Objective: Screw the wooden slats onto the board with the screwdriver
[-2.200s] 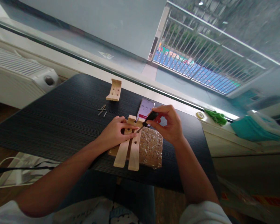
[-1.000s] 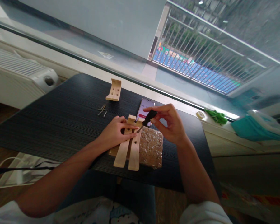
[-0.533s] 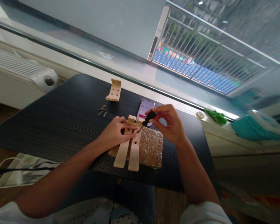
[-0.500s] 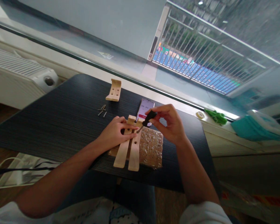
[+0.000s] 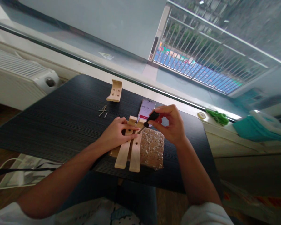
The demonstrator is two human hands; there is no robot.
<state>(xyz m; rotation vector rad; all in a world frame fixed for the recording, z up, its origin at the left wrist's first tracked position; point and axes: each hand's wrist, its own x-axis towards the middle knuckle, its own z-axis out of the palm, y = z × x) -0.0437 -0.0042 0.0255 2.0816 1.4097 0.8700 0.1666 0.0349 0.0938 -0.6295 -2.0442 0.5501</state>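
Note:
Two pale wooden slats [image 5: 131, 153] lie side by side on the dark table [image 5: 61, 125], partly over a clear plastic bag [image 5: 152, 150]. My left hand [image 5: 114, 132] presses flat on the slats' far end, fingers stretched over them. My right hand [image 5: 170, 125] pinches the black handle of a small screwdriver [image 5: 148, 121], whose tip points down at the slats next to my left fingertips.
A separate curved wooden piece [image 5: 114, 90] with holes lies farther back, with several loose screws [image 5: 103, 112] in front of it. A phone [image 5: 146, 110] with a lit screen lies behind the slats. A radiator [image 5: 21, 75] is at left, a window ledge with green cloth [image 5: 216, 117] at right.
My right hand's fingers have shifted round the screwdriver handle, turning it slightly. My left hand and the slats have stayed put.

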